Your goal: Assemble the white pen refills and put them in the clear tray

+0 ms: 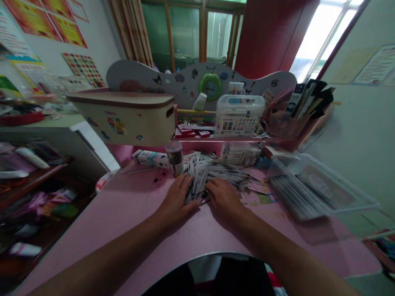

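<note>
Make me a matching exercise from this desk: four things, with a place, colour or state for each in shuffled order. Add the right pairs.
Things
1. Heap of slender white sticks
2. Clock
3. Large lidded box
4. Clear plastic container

Places, colours, states
A. Cream, with a brown lid
B. To the right of the right hand
C. Touched by the left hand
D. Green

Right pairs: 1-C, 2-D, 3-A, 4-B
</note>
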A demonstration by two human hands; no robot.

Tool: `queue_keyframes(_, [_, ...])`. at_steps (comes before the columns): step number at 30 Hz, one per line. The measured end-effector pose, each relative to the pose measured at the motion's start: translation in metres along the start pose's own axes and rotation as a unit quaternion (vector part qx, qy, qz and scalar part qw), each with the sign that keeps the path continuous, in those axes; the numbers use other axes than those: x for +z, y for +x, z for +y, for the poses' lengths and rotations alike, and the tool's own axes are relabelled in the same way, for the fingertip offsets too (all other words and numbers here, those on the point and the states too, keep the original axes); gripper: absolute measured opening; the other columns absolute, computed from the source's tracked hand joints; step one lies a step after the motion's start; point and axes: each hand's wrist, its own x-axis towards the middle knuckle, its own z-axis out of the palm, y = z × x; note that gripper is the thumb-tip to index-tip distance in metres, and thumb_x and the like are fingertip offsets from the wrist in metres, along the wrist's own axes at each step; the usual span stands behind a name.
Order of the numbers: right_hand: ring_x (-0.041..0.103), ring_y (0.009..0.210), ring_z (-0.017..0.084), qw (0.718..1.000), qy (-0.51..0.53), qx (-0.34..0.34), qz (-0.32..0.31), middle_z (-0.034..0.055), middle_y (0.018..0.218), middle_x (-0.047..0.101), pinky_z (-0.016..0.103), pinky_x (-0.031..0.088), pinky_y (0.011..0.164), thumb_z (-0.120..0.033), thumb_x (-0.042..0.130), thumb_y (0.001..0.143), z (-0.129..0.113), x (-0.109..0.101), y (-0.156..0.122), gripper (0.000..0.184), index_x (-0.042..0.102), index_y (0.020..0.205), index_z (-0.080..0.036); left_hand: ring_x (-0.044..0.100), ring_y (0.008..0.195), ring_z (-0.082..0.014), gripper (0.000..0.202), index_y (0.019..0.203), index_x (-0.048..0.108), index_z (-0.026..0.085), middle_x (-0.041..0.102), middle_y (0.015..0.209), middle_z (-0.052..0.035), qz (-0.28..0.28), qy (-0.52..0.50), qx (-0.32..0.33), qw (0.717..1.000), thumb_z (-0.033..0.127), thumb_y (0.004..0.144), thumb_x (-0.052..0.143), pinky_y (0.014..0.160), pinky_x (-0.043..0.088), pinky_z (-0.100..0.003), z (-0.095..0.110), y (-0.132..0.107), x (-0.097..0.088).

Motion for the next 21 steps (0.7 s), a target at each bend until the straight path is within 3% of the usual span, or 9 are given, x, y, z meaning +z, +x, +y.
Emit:
queue_keyframes(6, [0.054, 0.096, 0.023, 0.998, 0.045, -0.023, 0.049, 0.0084, 0.1, 0.063, 0.035, 0.044, 0.087, -0.01, 0.058, 0.091, 0.007, 0.017, -0.002, 0.017, 0.07, 0.1, -0.019, 0.027, 0.152, -0.0342, 0.071, 0.152, 0.039, 0.012, 0.034, 0.161, -0.0202, -0.008, -0.09, -0.037, 0.995, 0.032, 0.086, 0.059, 0.125, 0.021, -0.055, 0.003, 0.003, -0.006])
queue_keyframes(9, [0.053, 0.097, 0.023, 0.996, 0.058, -0.02, 0.063, 0.0084, 0.101, 0.062, 0.035, 0.045, 0.087, -0.009, 0.061, 0.09, 0.011, 0.021, -0.002, 0.017, 0.071, 0.1, -0.018, 0.034, 0.148, -0.0318, 0.067, 0.149, 0.042, 0.015, 0.041, 0.157, -0.018, 0.015, -0.149, -0.043, 0.988, 0.023, 0.084, 0.056, 0.124, 0.023, -0.053, 0.0, 0.008, -0.007])
queue_keyframes(14, [0.051, 0.103, 0.025, 0.995, 0.055, -0.034, 0.08, 0.0098, 0.109, 0.064, 0.038, 0.043, 0.092, -0.007, 0.06, 0.088, 0.014, 0.023, -0.001, 0.025, 0.073, 0.107, -0.019, 0.046, 0.139, -0.0314, 0.056, 0.137, 0.054, 0.018, 0.055, 0.143, -0.0149, 0.066, -0.226, -0.09, 0.968, 0.023, 0.08, 0.057, 0.119, 0.031, -0.055, -0.003, 0.017, -0.015])
queue_keyframes(21, [0.049, 0.109, 0.028, 1.0, -0.005, -0.025, 0.018, 0.0107, 0.122, 0.063, 0.043, 0.037, 0.093, -0.012, 0.061, 0.089, 0.012, 0.025, 0.001, 0.044, 0.065, 0.13, -0.026, 0.063, 0.116, -0.0256, 0.041, 0.116, 0.062, 0.019, 0.069, 0.12, -0.0097, 0.11, -0.417, -0.218, 0.875, 0.024, 0.076, 0.059, 0.102, 0.048, -0.042, 0.019, 0.02, -0.027])
